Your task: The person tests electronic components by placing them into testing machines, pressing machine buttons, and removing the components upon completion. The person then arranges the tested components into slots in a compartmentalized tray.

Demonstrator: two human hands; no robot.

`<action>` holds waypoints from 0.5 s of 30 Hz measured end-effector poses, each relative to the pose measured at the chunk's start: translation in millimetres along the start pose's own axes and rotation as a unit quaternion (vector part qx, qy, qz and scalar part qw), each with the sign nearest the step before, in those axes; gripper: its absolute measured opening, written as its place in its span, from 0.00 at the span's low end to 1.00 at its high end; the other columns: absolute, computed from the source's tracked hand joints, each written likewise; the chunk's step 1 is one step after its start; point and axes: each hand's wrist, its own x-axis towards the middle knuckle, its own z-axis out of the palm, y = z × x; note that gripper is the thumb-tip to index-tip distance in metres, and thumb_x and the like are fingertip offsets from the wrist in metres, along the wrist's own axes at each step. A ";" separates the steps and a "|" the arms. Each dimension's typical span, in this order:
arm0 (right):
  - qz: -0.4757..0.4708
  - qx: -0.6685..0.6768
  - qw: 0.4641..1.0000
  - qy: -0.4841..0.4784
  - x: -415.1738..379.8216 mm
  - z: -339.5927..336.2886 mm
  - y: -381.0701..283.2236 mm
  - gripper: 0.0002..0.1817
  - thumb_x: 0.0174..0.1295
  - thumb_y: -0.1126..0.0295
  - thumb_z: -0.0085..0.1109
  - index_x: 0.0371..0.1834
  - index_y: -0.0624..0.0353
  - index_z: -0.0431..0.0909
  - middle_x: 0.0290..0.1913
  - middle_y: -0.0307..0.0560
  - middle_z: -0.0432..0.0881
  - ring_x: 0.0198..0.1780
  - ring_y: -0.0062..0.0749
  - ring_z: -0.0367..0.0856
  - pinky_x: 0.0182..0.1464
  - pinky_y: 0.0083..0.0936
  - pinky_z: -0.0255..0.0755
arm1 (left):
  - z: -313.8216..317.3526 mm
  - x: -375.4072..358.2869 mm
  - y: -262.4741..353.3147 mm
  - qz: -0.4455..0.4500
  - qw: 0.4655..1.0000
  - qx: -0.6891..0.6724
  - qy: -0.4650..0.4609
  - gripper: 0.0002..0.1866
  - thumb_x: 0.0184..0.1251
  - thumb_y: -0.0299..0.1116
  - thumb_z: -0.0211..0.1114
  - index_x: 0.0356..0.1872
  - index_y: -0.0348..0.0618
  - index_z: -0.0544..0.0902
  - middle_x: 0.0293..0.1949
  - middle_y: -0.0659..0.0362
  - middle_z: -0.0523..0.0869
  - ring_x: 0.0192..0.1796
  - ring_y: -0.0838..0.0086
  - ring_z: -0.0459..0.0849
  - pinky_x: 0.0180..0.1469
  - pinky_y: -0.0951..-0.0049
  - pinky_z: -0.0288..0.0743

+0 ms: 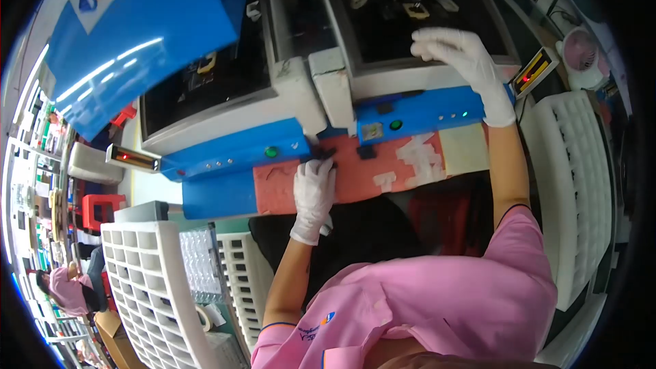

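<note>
My left hand [314, 195], in a white glove, is closed over the red work mat [352, 188]. Its fingertips are pressed together on a small black part [326, 154] whose kind I cannot make out. My right hand [465, 61], also gloved, is raised at the front edge of the right machine's dark bed [383, 41]. Its fingers are stretched out and bent slightly, with nothing visible in them. Several small pieces, one of them a yellowish frame [415, 11], lie on that bed. Another small black piece [367, 153] is on the mat, right of my left hand.
Blue control panels with green buttons [396, 124] run along both machines. White tape strips [420, 158] stick to the mat. White compartment trays [147, 280] stand at the left, another white tray [577, 184] at the right. A seated person [72, 287] is far left.
</note>
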 end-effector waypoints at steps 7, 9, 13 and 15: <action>0.039 0.023 0.977 0.206 99.0 -48.8 81.3 0.15 0.66 0.67 0.49 0.51 0.60 0.78 0.42 0.45 0.84 0.38 0.22 0.79 0.42 0.18 0.72 | -10.8 12.3 37.5 0.060 0.992 -0.084 0.070 0.13 0.47 0.21 0.68 0.36 0.43 0.79 0.41 0.55 0.80 0.41 0.59 0.78 0.41 0.67 0.74; 0.042 0.016 0.972 0.230 118.0 -53.0 108.6 0.15 0.66 0.67 0.49 0.51 0.60 0.78 0.42 0.45 0.84 0.38 0.23 0.79 0.41 0.18 0.71 | -18.8 29.3 70.8 0.091 0.964 -0.245 0.040 0.14 0.46 0.17 0.68 0.35 0.42 0.78 0.42 0.54 0.82 0.38 0.59 0.81 0.37 0.72 0.76; 0.106 -0.051 0.956 0.268 138.6 -56.8 151.8 0.15 0.62 0.63 0.55 0.47 0.59 0.81 0.40 0.45 0.85 0.39 0.28 0.81 0.45 0.23 0.73 | -37.9 90.0 119.2 0.148 0.944 -0.294 0.028 0.13 0.47 0.15 0.66 0.35 0.41 0.78 0.43 0.52 0.82 0.36 0.63 0.82 0.35 0.77 0.76; 0.106 -0.089 0.949 0.283 138.3 -60.8 168.3 0.17 0.63 0.63 0.54 0.49 0.61 0.79 0.38 0.45 0.84 0.35 0.26 0.79 0.38 0.22 0.71 | -38.0 130.9 132.5 0.165 0.911 -0.369 0.083 0.13 0.50 0.14 0.63 0.36 0.40 0.79 0.42 0.54 0.83 0.35 0.71 0.81 0.35 0.79 0.75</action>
